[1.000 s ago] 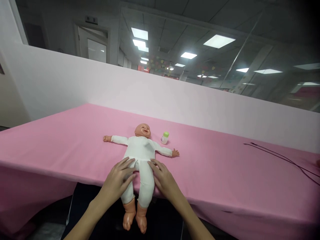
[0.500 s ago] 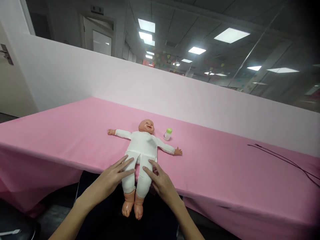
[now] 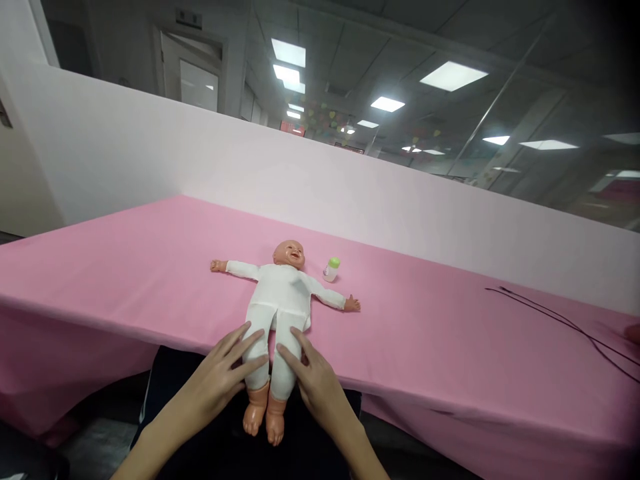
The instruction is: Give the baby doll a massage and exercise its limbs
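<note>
A baby doll (image 3: 279,288) in a white cloth suit lies on its back, arms spread wide, its head away from me. Its legs reach over the near table edge, and the bare plastic feet hang above my lap. My left hand (image 3: 226,367) rests on the doll's leg at the left, fingers spread. On the other leg lies my right hand (image 3: 313,373), fingers apart, the thumb side partly hidden. Beyond the doll's outstretched arm stands a small baby bottle (image 3: 331,270) with a green cap, touched by neither hand.
Pink cloth covers the table (image 3: 425,333) and drapes over its front. Thin dark cables (image 3: 555,318) lie at the right. A blurred reddish-brown shape (image 3: 633,333) shows at the right edge. Behind the table runs a white low wall (image 3: 350,193) with glass above.
Both hands have slid slightly down the doll's legs, toward the feet. The view has shifted a little, and a blurred shape has come in at the right edge.
</note>
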The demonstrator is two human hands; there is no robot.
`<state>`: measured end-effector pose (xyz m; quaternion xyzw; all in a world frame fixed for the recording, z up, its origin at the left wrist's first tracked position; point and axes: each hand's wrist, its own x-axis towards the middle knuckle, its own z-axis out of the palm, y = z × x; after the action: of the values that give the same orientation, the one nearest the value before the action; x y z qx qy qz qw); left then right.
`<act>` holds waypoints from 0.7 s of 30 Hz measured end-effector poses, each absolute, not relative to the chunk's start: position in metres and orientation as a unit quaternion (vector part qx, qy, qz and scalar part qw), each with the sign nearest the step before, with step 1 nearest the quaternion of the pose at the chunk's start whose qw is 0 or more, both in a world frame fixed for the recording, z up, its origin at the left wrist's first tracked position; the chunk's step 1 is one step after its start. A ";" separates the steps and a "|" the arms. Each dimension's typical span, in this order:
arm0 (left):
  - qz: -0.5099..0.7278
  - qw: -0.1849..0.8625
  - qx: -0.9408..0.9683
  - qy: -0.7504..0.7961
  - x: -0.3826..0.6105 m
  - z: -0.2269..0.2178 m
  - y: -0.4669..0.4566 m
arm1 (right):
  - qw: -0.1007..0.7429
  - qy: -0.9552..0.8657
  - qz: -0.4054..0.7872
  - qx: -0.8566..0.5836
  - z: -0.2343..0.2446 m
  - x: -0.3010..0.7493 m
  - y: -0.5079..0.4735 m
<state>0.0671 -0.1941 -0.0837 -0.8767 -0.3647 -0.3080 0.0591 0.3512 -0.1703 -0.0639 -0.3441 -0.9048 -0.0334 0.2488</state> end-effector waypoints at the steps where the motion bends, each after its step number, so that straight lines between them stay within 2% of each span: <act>1: -0.292 0.060 -0.882 -0.365 0.068 -0.083 -0.201 | 0.249 -0.904 -0.027 -0.346 -0.063 0.352 -0.174; 4: -0.283 0.054 -0.892 -0.349 0.072 -0.087 -0.224 | 0.248 -0.906 0.025 -0.341 -0.052 0.360 -0.175; 7: -0.362 0.066 -0.854 -0.368 0.078 -0.104 -0.243 | 0.265 -0.887 0.091 -0.366 -0.031 0.380 -0.155; 11: -0.511 0.110 -0.778 -0.349 0.084 -0.147 -0.252 | 0.371 -0.731 0.083 -0.567 -0.008 0.426 -0.097; 14: -0.506 0.113 -0.792 -0.322 0.090 -0.167 -0.249 | 0.365 -0.623 0.055 -0.690 -0.004 0.457 -0.052; 18: -0.488 0.015 -0.780 -0.391 0.097 -0.163 -0.240 | 0.334 -0.634 0.206 -0.666 -0.013 0.472 -0.024; 21: -0.510 0.034 -0.780 -0.361 0.097 -0.149 -0.235 | 0.355 -0.641 0.255 -0.631 -0.019 0.469 -0.024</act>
<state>0.0966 -0.2345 -0.1486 -0.7802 -0.3606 -0.5100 0.0342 0.4688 -0.0237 -0.0193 -0.6309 -0.6411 0.2548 0.3551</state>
